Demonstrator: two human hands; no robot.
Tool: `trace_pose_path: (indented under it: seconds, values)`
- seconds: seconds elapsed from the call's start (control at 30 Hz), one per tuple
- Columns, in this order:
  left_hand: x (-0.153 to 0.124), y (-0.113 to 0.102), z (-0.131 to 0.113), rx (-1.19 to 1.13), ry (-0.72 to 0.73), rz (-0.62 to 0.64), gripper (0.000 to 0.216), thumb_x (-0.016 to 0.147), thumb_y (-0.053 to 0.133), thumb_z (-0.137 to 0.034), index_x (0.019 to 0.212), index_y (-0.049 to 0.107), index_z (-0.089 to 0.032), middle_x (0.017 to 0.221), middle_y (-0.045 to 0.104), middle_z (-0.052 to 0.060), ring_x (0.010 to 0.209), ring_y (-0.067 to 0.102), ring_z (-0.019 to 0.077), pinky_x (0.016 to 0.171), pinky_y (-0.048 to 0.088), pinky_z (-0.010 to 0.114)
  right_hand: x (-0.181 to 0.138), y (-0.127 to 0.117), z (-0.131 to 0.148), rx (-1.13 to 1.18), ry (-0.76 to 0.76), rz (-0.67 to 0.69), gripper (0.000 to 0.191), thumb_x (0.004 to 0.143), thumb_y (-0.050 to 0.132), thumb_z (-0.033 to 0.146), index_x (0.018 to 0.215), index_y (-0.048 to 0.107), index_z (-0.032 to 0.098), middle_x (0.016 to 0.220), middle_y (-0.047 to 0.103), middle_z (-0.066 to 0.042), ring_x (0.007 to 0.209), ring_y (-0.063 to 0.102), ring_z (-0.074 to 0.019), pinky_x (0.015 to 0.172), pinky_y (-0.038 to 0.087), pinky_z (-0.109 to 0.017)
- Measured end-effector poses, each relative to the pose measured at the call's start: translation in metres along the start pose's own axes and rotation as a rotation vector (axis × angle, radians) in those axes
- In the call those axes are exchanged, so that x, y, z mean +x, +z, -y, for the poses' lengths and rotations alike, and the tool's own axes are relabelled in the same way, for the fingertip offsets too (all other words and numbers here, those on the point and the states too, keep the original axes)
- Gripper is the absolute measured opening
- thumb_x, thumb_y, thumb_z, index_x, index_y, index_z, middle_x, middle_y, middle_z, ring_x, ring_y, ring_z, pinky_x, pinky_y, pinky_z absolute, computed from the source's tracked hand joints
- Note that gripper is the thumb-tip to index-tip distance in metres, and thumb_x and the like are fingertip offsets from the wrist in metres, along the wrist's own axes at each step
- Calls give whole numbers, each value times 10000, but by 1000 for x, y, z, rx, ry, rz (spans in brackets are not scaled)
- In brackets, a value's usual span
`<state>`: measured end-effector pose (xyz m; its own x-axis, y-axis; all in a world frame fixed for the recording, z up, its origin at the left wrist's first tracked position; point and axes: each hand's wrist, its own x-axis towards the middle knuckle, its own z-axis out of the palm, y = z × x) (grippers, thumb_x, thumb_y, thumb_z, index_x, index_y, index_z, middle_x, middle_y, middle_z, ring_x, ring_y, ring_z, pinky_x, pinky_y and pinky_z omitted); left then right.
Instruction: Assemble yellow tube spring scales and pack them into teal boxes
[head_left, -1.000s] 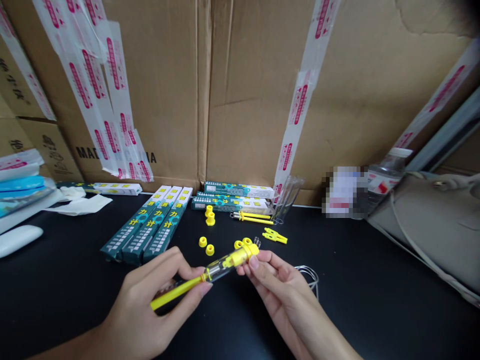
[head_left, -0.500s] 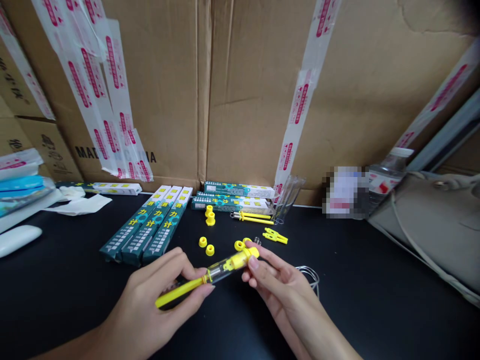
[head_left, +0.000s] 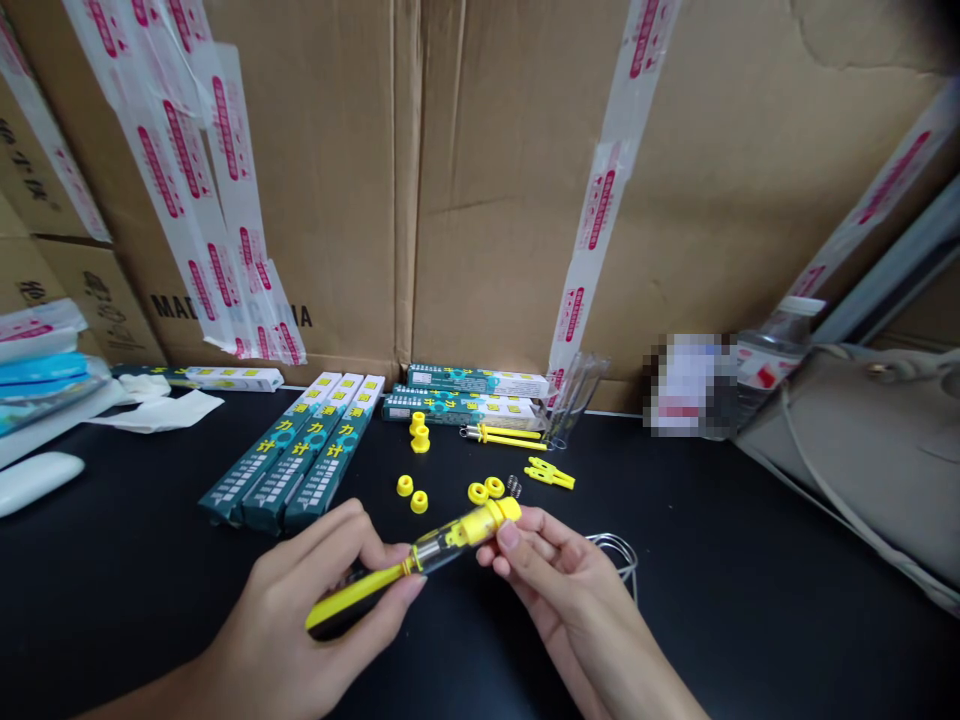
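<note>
Gauge (head_left: 446, 542), head view: held above the black table (head_left: 712, 620) between both hands, tilted, its right end higher in view. Its clear barrel shows yellow and metal parts inside.

Left hand (head_left: 307, 600): thumb and fingers closed on the gauge near the inner end of its yellow bar (head_left: 352, 597). Right hand (head_left: 562, 580): thumb and fingers drawn in narrow at the yellow cap (head_left: 507, 510) on the opposite end; firmness of grip cannot be told.

Just beyond the cap lie two yellow rings (head_left: 478, 493) and small springs (head_left: 514, 486), with yellow clips (head_left: 551, 473) to their right. Four yellow collars (head_left: 420, 502) are near, two of them touching or overlapping. Wires (head_left: 621, 552) lie partly hidden behind the right hand.

Farther back: yellow rods (head_left: 514, 434), clear tubes (head_left: 581, 395) and stacked cartons (head_left: 465, 405). Three more cartons (head_left: 296, 450) lie side by side, left. Bottle (head_left: 765, 362) and bag (head_left: 862, 450) stand at far right.
</note>
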<state>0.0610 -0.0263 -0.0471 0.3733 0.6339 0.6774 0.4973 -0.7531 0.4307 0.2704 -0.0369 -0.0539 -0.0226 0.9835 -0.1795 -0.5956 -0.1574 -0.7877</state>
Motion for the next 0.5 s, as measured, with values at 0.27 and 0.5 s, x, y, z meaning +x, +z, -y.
trace_pose_path:
  seconds: [0.27,0.5]
  values:
    - [1,0,0,0,-11,-16,174,870,610,-81,830,517,-223,711,540,-54,422,450,54,369,343,172,-3,0,3,6,6,3,435,705,899,256,1108,746,195,803,786,-21,722,712,-108,779,575,-190]
    - [0,0,0,10,9,-21,210,870,605,-66,803,485,-224,708,536,-56,480,534,60,391,368,157,0,-1,1,-8,10,21,278,709,891,254,954,794,167,820,780,-27,728,700,-106,767,570,-175]
